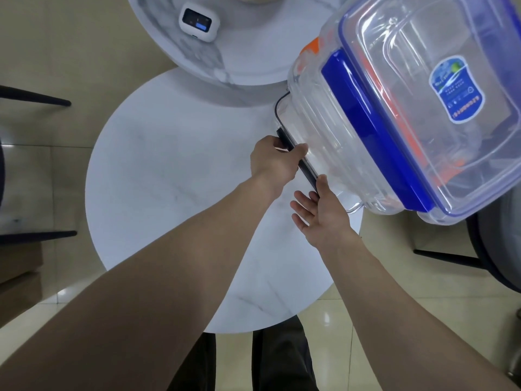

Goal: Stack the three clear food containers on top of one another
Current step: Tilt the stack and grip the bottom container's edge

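Three clear food containers stand stacked at the right edge of the round white table [158, 176]. The top one has a blue-rimmed lid [439, 103] with a blue label. An orange-rimmed container [310, 50] shows beneath it. The bottom container has a black-rimmed lid [306, 170] with a black clasp. My left hand [275, 160] pinches that black clasp, thumb on top. My right hand [321, 215] rests flat against the bottom container's near side, fingers spread.
A second marble table [253, 52] stands behind, carrying a small white device [198, 22] with a dark screen. Dark chair legs [36, 97] show at the left, another chair [496, 255] at the right. My legs are under the table's near edge.
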A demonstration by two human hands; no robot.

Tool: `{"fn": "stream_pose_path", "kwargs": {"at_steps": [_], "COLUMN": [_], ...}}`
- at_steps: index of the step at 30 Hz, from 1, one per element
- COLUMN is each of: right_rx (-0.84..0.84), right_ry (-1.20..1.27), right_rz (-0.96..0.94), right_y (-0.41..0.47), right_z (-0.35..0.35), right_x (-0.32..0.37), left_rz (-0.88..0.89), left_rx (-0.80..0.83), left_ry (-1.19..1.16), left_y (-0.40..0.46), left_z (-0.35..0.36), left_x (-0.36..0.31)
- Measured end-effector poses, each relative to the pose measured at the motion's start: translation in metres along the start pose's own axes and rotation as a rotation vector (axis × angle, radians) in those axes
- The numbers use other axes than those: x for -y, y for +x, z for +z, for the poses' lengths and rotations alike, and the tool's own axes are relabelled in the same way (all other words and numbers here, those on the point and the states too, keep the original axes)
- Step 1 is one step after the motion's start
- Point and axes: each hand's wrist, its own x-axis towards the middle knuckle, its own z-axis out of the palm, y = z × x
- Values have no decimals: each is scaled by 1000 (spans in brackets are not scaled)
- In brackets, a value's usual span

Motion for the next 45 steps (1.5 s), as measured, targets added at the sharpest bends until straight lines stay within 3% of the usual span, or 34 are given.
{"fn": "stream_pose_path", "kwargs": {"at_steps": [9, 13, 26, 45], "right_rx": [57, 87, 216, 235], "right_ry": [77, 89, 216, 228], "right_rz": [-1, 10, 35, 22], "right_y": [6, 8, 6, 5], "right_z": [-5, -8, -15, -14], "right_x": [-4, -5, -7, -12], "left_rz": [68, 158, 37, 18], "left_rx": [-33, -46, -17, -39], "left_ry": [-44, 111, -26, -65], "left_y": [-10, -16, -24, -30], "left_z": [12, 18, 23, 20], "left_x": [22, 32, 27, 34]}}
